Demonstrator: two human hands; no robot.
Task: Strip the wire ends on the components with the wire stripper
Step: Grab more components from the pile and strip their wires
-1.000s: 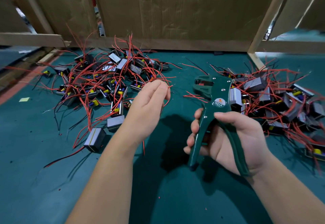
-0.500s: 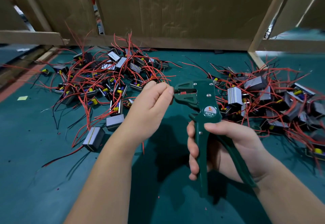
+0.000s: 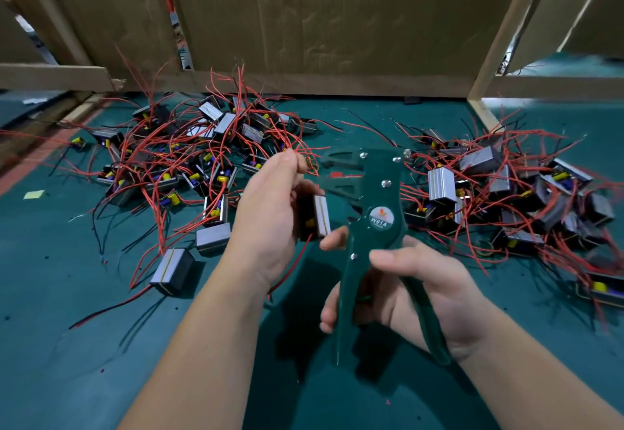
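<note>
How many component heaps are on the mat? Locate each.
2: left heap beyond the left hand, right heap beside the wire stripper; the frame edge may hide more.

Bench view, mid-job: my right hand [image 3: 422, 294] holds the wire stripper [image 3: 378, 223] upright above the table [image 3: 101, 362], its head pointing away from me. Just left of the wire stripper, my left hand [image 3: 270, 223] holds one component [image 3: 317, 217]. My fingers [image 3: 285, 168] pinch its wires [image 3: 309, 163] close beside the stripper's head. Farther left of the stripper, a pile of components [image 3: 189, 159] with tangled leads lies on the table, and a single component [image 3: 172, 271] sits apart at that pile's near edge. Right of the stripper, a second pile [image 3: 506, 193] spreads across the table. Behind the stripper, past both piles, a cardboard wall [image 3: 337, 24] stands along the table's far edge, with a wooden post [image 3: 499, 41] rising behind and to the right.
</note>
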